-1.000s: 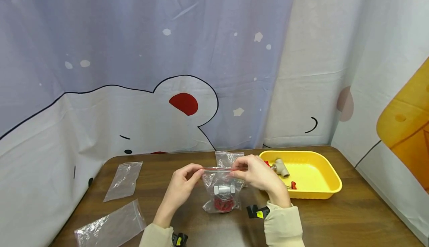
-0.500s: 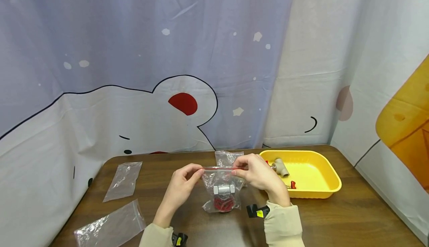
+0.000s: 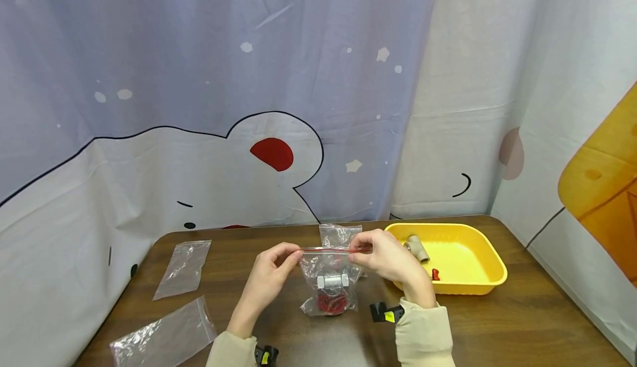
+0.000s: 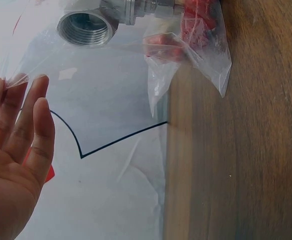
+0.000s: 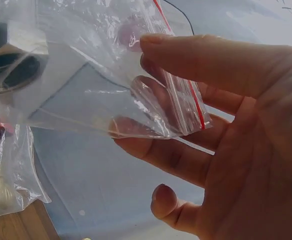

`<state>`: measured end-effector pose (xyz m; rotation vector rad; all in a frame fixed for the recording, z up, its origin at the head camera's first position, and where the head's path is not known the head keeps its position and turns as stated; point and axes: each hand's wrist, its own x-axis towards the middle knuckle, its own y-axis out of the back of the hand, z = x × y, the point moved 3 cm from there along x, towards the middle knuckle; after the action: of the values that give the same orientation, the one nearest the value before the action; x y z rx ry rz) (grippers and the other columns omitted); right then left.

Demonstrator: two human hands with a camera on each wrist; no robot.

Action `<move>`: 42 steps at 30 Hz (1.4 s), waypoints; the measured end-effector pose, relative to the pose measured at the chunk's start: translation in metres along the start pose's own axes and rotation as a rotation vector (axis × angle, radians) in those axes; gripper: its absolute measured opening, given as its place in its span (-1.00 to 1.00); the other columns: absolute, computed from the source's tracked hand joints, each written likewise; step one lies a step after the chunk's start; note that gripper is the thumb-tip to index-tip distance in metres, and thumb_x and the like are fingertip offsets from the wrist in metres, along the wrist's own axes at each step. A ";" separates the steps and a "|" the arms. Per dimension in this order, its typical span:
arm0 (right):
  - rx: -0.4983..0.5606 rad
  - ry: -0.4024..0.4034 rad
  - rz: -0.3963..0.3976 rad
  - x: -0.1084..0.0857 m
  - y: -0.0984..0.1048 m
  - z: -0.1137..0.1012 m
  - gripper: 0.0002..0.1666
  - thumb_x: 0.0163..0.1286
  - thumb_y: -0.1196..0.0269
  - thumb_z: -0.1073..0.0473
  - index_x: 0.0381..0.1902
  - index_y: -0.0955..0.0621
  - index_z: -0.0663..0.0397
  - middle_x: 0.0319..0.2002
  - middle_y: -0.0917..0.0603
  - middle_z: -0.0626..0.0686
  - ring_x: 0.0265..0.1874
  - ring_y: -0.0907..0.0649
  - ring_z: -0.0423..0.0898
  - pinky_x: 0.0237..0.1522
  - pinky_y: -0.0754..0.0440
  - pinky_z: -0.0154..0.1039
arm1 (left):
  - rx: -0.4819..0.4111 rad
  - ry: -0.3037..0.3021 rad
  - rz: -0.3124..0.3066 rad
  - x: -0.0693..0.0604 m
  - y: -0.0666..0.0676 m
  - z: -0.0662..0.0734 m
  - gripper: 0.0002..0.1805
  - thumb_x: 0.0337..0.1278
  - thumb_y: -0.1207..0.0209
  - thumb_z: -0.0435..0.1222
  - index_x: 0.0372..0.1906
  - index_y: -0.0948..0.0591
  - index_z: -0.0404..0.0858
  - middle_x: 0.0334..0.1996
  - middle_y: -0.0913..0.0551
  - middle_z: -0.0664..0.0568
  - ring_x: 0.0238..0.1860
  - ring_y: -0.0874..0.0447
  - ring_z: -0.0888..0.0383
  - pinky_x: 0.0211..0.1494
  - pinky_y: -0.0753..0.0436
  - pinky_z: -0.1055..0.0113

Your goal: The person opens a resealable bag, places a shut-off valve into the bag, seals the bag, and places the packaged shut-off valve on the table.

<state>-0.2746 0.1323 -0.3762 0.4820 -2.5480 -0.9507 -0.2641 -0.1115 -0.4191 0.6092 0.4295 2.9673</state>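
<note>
A clear zip bag (image 3: pixel 309 272) with a red line along its mouth hangs upright between my hands. Inside it is a metal valve (image 3: pixel 332 282) with a red handwheel (image 3: pixel 332 303) at the bottom; its threaded port (image 4: pixel 88 30) faces the left wrist camera. My left hand (image 3: pixel 269 278) pinches the left end of the bag's mouth between thumb and fingers. At the other end, my right hand (image 3: pixel 388 262) pinches the zip strip, thumb (image 5: pixel 196 55) on one side and fingers behind the film.
Behind the held bag stands another clear bag (image 3: pixel 339 234), its contents partly hidden. Two flat clear bags, one farther (image 3: pixel 183 270) and one nearer (image 3: pixel 164 334), lie at the left. A yellow tray (image 3: pixel 465 289) at the right holds a grey tee fitting (image 3: pixel 418 248) and a red-handled piece (image 3: pixel 435 274).
My right hand has shifted slightly right along the bag's mouth, from nearer the middle to its right end. The left hand and the valve stay almost where they were.
</note>
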 end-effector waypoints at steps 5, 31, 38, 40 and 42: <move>0.004 0.016 0.015 -0.001 0.001 0.003 -0.91 0.23 -0.39 0.29 -0.42 -0.68 0.01 -0.46 -0.63 -0.15 -0.43 -0.58 -0.18 -0.28 -0.55 -0.28 | -0.013 -0.027 -0.010 0.001 0.000 -0.007 -0.87 0.26 -0.25 -0.32 -0.20 -0.69 -0.33 -0.43 -0.64 -0.04 -0.47 -0.51 0.15 -0.40 -0.54 0.39; -0.050 0.037 0.013 -0.004 0.006 0.007 -0.75 0.20 -0.41 0.25 -0.55 -0.57 -0.09 -0.57 -0.52 -0.19 -0.55 -0.48 -0.13 -0.44 -0.39 -0.30 | -0.005 0.001 -0.002 0.000 -0.001 0.005 -0.93 0.25 -0.24 -0.40 -0.22 -0.69 -0.30 -0.44 -0.65 -0.02 -0.43 -0.57 -0.03 -0.34 -0.64 0.24; -0.019 0.081 0.003 -0.003 0.003 0.007 -0.68 0.23 -0.39 0.28 -0.61 -0.51 -0.08 -0.59 -0.47 -0.18 -0.55 -0.44 -0.22 -0.42 -0.38 -0.30 | 0.014 0.009 0.010 -0.001 -0.001 0.005 -0.94 0.24 -0.24 -0.41 -0.24 -0.70 -0.25 -0.44 -0.64 -0.07 -0.43 -0.56 -0.08 -0.35 -0.62 0.25; -0.012 0.067 0.002 -0.003 0.003 0.007 -0.70 0.23 -0.39 0.28 -0.60 -0.53 -0.07 -0.58 -0.48 -0.17 -0.54 -0.45 -0.22 -0.41 -0.40 -0.30 | 0.018 0.005 0.008 -0.003 0.000 0.014 -0.93 0.24 -0.23 -0.43 -0.23 -0.69 -0.33 -0.43 -0.64 -0.11 -0.44 -0.56 -0.02 -0.35 -0.62 0.27; -0.019 0.056 0.007 -0.002 0.004 0.007 -0.73 0.23 -0.40 0.27 -0.58 -0.55 -0.07 -0.57 -0.51 -0.17 -0.53 -0.47 -0.21 -0.40 -0.43 -0.29 | 0.021 0.002 0.007 -0.004 0.000 0.021 -0.92 0.25 -0.22 -0.45 -0.22 -0.68 -0.37 -0.42 -0.64 -0.14 -0.45 -0.54 0.06 -0.35 -0.61 0.30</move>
<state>-0.2763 0.1399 -0.3790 0.4871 -2.4872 -0.9445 -0.2519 -0.1068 -0.4021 0.6106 0.4596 2.9737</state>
